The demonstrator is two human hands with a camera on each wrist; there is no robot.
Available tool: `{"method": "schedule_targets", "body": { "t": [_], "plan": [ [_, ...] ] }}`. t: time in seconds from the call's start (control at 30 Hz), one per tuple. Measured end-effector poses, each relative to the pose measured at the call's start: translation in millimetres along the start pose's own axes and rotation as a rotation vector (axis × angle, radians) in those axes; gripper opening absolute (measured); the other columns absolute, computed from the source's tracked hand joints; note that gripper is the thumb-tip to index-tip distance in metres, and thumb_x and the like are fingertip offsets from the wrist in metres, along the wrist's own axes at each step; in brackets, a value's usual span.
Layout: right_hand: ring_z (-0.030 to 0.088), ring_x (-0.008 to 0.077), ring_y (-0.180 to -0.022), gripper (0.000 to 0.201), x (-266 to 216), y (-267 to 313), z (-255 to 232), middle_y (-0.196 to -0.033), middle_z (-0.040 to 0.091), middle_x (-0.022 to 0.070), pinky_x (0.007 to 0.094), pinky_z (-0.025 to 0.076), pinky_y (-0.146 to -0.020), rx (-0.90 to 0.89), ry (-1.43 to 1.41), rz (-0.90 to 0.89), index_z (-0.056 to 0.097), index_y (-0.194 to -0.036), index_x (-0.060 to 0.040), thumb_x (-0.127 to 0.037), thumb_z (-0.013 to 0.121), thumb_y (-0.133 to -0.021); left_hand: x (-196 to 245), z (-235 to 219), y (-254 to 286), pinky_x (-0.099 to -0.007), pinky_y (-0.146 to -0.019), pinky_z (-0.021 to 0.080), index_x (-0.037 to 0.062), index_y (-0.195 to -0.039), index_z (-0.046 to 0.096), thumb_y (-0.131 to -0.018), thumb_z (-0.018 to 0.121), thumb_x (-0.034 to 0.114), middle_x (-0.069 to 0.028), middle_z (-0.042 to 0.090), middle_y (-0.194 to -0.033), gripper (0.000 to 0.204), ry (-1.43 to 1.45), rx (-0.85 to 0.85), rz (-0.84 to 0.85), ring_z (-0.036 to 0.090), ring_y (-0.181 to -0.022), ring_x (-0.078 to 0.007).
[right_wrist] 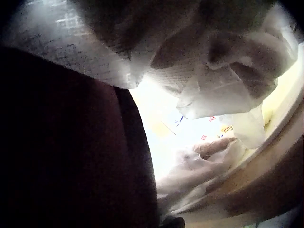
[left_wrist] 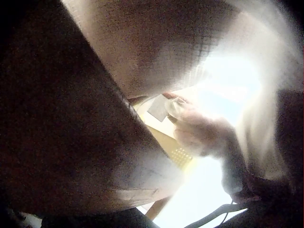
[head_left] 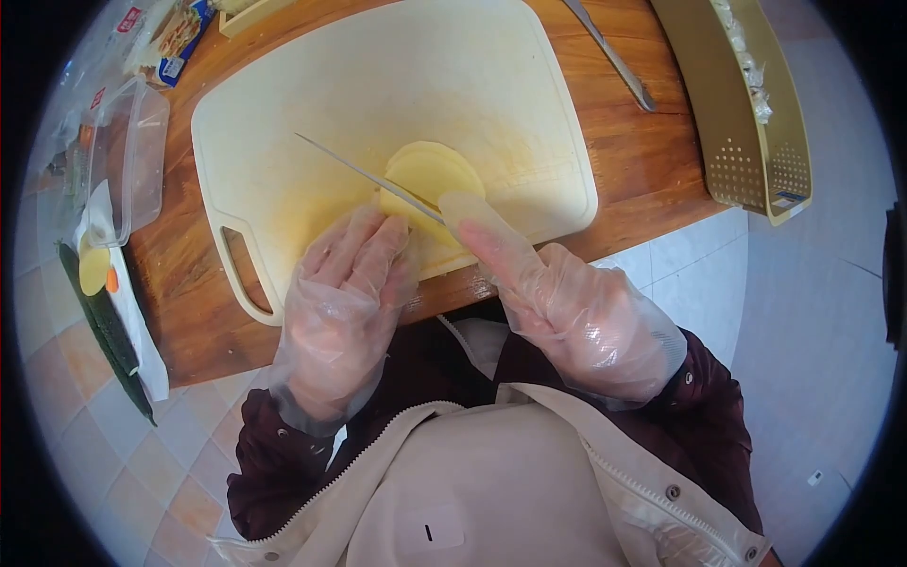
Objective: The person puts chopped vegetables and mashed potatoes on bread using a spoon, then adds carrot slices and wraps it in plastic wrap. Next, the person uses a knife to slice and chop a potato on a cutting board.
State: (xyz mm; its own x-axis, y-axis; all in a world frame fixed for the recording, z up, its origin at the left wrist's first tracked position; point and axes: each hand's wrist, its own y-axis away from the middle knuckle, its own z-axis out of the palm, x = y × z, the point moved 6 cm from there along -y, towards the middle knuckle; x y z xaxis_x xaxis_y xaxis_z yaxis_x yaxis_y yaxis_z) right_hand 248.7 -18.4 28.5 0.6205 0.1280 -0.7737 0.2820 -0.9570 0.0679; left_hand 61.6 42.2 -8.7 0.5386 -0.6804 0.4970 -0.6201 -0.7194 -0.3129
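Observation:
On the white cutting board [head_left: 378, 66] lies a stack of thin, round yellow slices [head_left: 435, 168]. A knife [head_left: 354, 167] crosses the slices at a slant, its tip toward the upper left. My gloved right hand [head_left: 576, 317] grips its handle, which the fingers hide, with the index finger extended along the top. My gloved left hand [head_left: 345, 293] rests its fingertips at the slices' lower left edge, close to the blade. In the right wrist view, the right hand [right_wrist: 228, 66] is above the left hand [right_wrist: 199, 166]. The left wrist view shows the right hand [left_wrist: 197, 130] blurred.
A clear plastic container [head_left: 132, 161], cucumbers [head_left: 109, 331] and a white tray with a yellow piece [head_left: 94, 270] and an orange piece [head_left: 111, 280] lie left. Another metal utensil [head_left: 614, 57] is beyond the board's right side, beside a gold perforated basket [head_left: 694, 57]. Packaging [head_left: 175, 38] sits upper left.

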Motion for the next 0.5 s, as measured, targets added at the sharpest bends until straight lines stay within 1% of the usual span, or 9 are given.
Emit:
{"method": "schedule_targets", "body": {
  "t": [0.1, 0.13, 0.2, 0.23, 0.3, 0.33, 0.4, 0.43, 0.5],
  "plan": [
    [0.068, 0.0247, -0.076, 0.081, 2.4, 1.3, 3.1, -0.106, 0.07, 0.015, 0.0322, 0.061, -0.073, -0.089, 0.153, 0.067, 0.044, -0.161, -0.0065, 0.017, 0.064, -0.086, 2.3, -0.5, -3.3, -0.0459, -0.091, 0.057, -0.004, -0.12, 0.069, -0.077, 0.079, -0.002, -0.0215, 0.07, -0.118, 0.044, -0.016, -0.017, -0.001, 0.07, -0.107, -0.0407],
    [0.066, 0.0232, -0.071, 0.082, 3.4, 2.6, 3.2, -0.101, 0.069, 0.0132, 0.0318, 0.06, -0.068, -0.007, 0.146, -0.018, 0.045, -0.161, -0.0068, 0.016, 0.066, -0.085, 3.4, -0.4, -4.2, -0.0456, -0.091, 0.057, -0.0044, -0.119, 0.069, -0.077, 0.079, -0.002, -0.0215, 0.07, -0.118, 0.044, -0.024, -0.026, -0.001, 0.07, -0.107, -0.0406],
    [0.065, 0.0217, -0.067, 0.083, 3.0, 3.0, 3.5, -0.096, 0.068, 0.0114, 0.0313, 0.059, -0.063, 0.075, 0.139, -0.102, 0.046, -0.161, -0.0071, 0.015, 0.067, -0.083, 2.3, 0.0, -3.4, -0.0469, -0.092, 0.057, -0.0037, -0.12, 0.068, -0.077, 0.079, -0.003, -0.0217, 0.071, -0.12, 0.044, -0.005, -0.029, -0.013, 0.07, -0.108, -0.0417],
    [0.063, 0.0206, -0.064, 0.083, -0.3, 1.7, 3.8, -0.093, 0.067, 0.0103, 0.0305, 0.057, -0.059, 0.117, 0.24, -0.149, 0.046, -0.161, -0.0072, 0.014, 0.068, -0.083, 1.4, 0.2, -3.0, -0.0482, -0.094, 0.056, -0.003, -0.122, 0.068, -0.078, 0.078, -0.004, -0.0219, 0.071, -0.123, 0.044, 0.013, -0.032, -0.025, 0.07, -0.109, -0.0427],
    [0.061, 0.0195, -0.061, 0.083, -5.3, 2.1, 1.4, -0.091, 0.066, 0.0091, 0.0296, 0.055, -0.054, 0.159, 0.342, -0.197, 0.047, -0.16, -0.0074, 0.013, 0.069, -0.083, 2.2, 0.4, -3.2, -0.0483, -0.094, 0.056, -0.0029, -0.122, 0.068, -0.078, 0.078, -0.004, -0.022, 0.071, -0.123, 0.045, 0.006, -0.04, -0.034, 0.069, -0.109, -0.0426],
    [0.061, 0.0195, -0.063, 0.082, -4.2, 2.6, 0.1, -0.091, 0.066, 0.0091, 0.0289, 0.055, -0.057, 0.101, 0.318, -0.147, 0.046, -0.16, -0.007, 0.012, 0.068, -0.084, 2.1, 0.7, -3.3, -0.0483, -0.094, 0.056, -0.0027, -0.122, 0.068, -0.078, 0.078, -0.004, -0.022, 0.07, -0.123, 0.045, -0.001, -0.049, -0.042, 0.069, -0.11, -0.0425],
    [0.061, 0.0196, -0.065, 0.081, -1.0, 5.2, 0.0, -0.091, 0.066, 0.0091, 0.0282, 0.055, -0.06, 0.041, 0.296, -0.097, 0.046, -0.161, -0.0065, 0.012, 0.068, -0.084, 1.1, 0.4, -2.9, -0.0484, -0.094, 0.056, -0.0027, -0.123, 0.067, -0.078, 0.077, -0.004, -0.022, 0.07, -0.124, 0.045, 0.009, -0.05, -0.041, 0.069, -0.11, -0.0425],
    [0.061, 0.02, -0.068, 0.081, 2.4, 7.0, -0.9, -0.09, 0.065, 0.0092, 0.0284, 0.055, -0.065, 0.05, 0.114, -0.063, 0.045, -0.161, -0.006, 0.013, 0.066, -0.085, 0.6, 0.7, -2.2, -0.0484, -0.094, 0.056, -0.0026, -0.123, 0.067, -0.079, 0.077, -0.004, -0.022, 0.07, -0.124, 0.046, 0.019, -0.054, -0.042, 0.069, -0.111, -0.0424],
    [0.061, 0.0204, -0.071, 0.08, 4.9, 7.2, -1.9, -0.09, 0.064, 0.0093, 0.0287, 0.056, -0.07, 0.055, -0.07, -0.027, 0.045, -0.161, -0.0056, 0.013, 0.064, -0.086, -0.2, 1.7, 0.4, -0.0485, -0.095, 0.056, -0.0025, -0.124, 0.067, -0.079, 0.077, -0.004, -0.022, 0.07, -0.124, 0.046, 0.013, -0.046, -0.044, 0.069, -0.111, -0.0423]
  ]
}}
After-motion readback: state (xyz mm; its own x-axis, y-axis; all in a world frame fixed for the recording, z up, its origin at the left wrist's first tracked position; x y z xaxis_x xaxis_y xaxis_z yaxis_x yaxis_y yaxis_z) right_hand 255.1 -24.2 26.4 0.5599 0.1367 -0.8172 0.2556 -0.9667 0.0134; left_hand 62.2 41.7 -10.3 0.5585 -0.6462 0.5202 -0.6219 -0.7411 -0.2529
